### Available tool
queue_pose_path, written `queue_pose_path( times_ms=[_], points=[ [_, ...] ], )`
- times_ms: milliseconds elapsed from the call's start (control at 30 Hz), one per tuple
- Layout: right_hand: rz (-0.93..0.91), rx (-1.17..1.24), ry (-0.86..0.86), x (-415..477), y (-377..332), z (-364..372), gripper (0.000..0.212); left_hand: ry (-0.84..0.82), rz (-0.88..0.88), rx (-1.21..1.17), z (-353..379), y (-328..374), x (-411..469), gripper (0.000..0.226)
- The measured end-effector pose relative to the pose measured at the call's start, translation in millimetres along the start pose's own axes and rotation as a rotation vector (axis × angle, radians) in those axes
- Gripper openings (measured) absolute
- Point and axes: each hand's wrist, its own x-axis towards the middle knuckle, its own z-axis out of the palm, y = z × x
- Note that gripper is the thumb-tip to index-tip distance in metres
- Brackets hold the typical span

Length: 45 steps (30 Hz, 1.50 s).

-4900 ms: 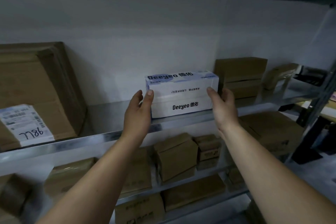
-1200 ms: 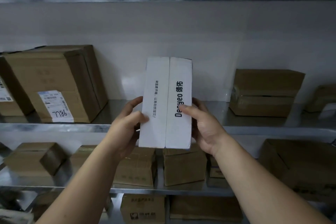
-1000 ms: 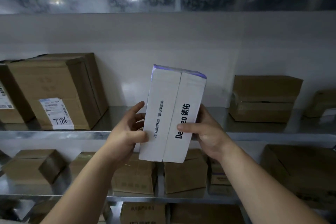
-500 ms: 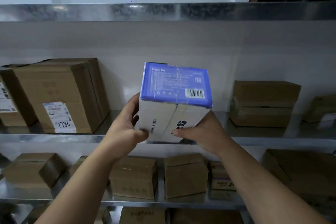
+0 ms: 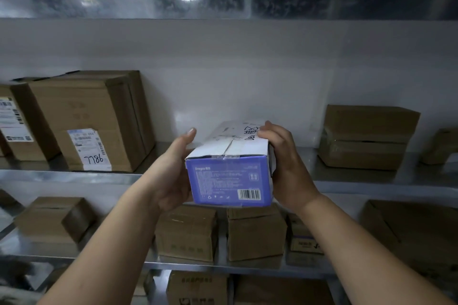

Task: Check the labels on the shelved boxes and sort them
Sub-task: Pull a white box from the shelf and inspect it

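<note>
I hold a white box with a purple printed end [image 5: 229,181] in front of the middle metal shelf [image 5: 74,176]. Its purple face, with small print and a barcode at the lower right, is turned towards me, and its long white side points away to the shelf. My left hand [image 5: 173,171] grips the box's left side with the thumb up along its edge. My right hand [image 5: 285,163] grips the right side, fingers curled over the top far corner.
A large brown carton with a label marked "98LL" [image 5: 94,121] stands on the left of the middle shelf, and another labelled carton [image 5: 14,124] is beside it. Two stacked brown cartons [image 5: 364,136] sit on the right. Several small cartons [image 5: 255,233] fill the lower shelves.
The box has turned from standing upright with its white side to me to lying flat with its purple barcode end facing me. Both hands kept hold and lowered it slightly.
</note>
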Motion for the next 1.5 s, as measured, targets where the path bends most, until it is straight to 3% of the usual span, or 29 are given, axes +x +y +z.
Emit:
queue_pose_path(
  times_ms=[267,567,700,800,933,1067,1167,1333,1500],
  points=[
    [-0.001,0.014,-0.006,-5.5,-1.9,2.1,0.093,-0.008,0.032,0.003,2.5,-2.9,-2.8,0.087],
    [0.003,0.011,0.008,-7.9,-3.7,3.7,0.096,0.018,0.006,-0.017,11.3,0.8,-6.6,0.062],
    [0.114,-0.026,-0.042,-17.5,-3.1,4.9,0.114,0.220,0.169,0.247,25.3,19.3,-20.1,0.044],
    [0.309,-0.012,-0.057,-21.8,0.3,2.0,0.105,0.414,0.404,0.704,27.5,29.0,-27.3,0.073],
    [0.627,0.343,0.034,-2.8,-18.1,3.2,0.077,0.651,0.604,1.306,37.7,21.4,-27.2,0.095],
    [0.847,0.829,0.073,20.1,-56.7,9.9,0.051,0.789,0.789,1.564,42.7,-2.0,-12.5,0.124],
    [0.924,1.077,0.046,25.4,-65.5,13.6,0.071,0.808,0.885,1.611,43.3,-18.3,-6.0,0.125],
    [1.052,1.229,0.205,34.3,-67.5,7.9,0.062,0.746,1.124,1.578,32.9,-32.1,-1.3,0.113],
    [1.110,1.246,0.305,33.7,-60.7,-2.1,0.072,0.657,1.220,1.525,13.1,-35.1,4.5,0.115]
  ],
)
